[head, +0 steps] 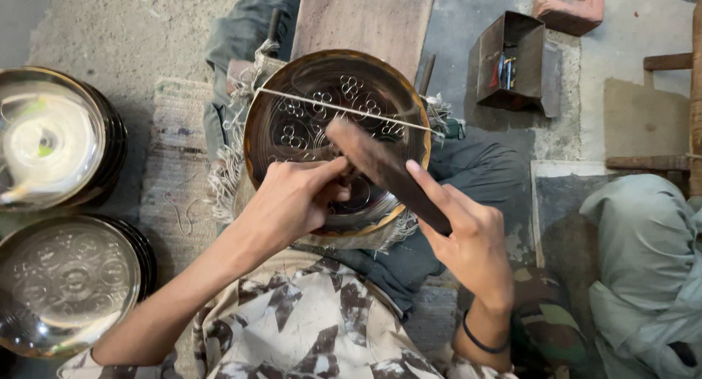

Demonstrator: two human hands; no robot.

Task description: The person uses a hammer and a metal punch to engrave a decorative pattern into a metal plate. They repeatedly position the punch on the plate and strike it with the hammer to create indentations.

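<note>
A round brass-coloured metal plate with engraved ring patterns rests tilted on my lap, held by a taut white cord across its face. My right hand grips a dark wooden mallet whose head lies over the plate's centre. My left hand pinches a small tool against the plate, just below the mallet head; the tool itself is mostly hidden by my fingers. A black band circles my right wrist.
Two stacks of shiny metal plates stand at the left on the floor. A rusty open metal box with small tools and a brick lie at the upper right. Another person's clothed leg is at the right. A wooden board lies beyond the plate.
</note>
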